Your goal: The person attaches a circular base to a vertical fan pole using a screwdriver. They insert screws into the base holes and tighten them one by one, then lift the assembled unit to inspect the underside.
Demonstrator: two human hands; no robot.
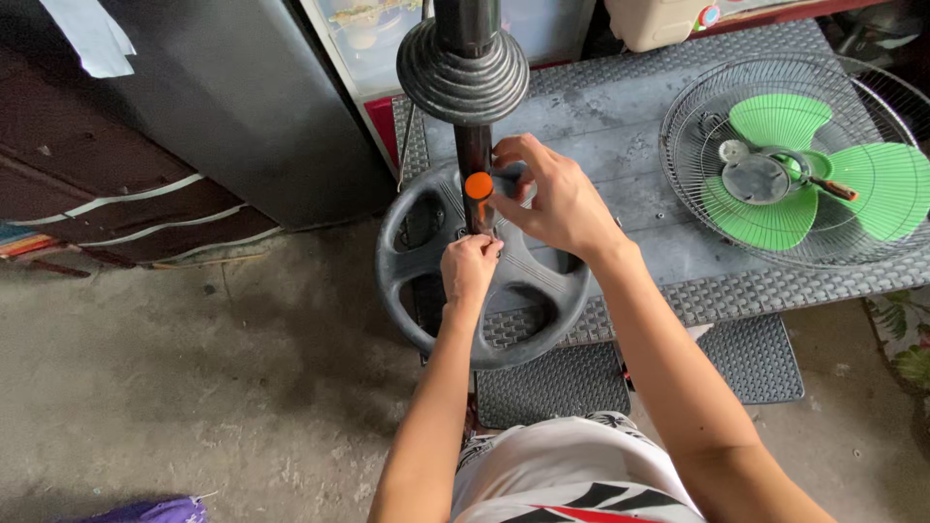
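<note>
Fan pole (474,155) upright on round base (542,310), hands (552,203) around it; fan grille (794,174) to the right.

A low table (620,136) with a grey, worn board top and a woven grey edge stands on the bare concrete floor (194,368). On the right half of the table lies a round wire fan guard (697,203) flat on its back, with green fan blades (823,174) and the grey motor hub inside it. At the table's near left corner rests a round black fan base (542,320) with openings in it, hanging partly over the edge. Below the table's front edge a dark woven mat (736,363) lies on the floor. A bit of purple cloth (145,510) lies on the concrete at the near left.
</note>
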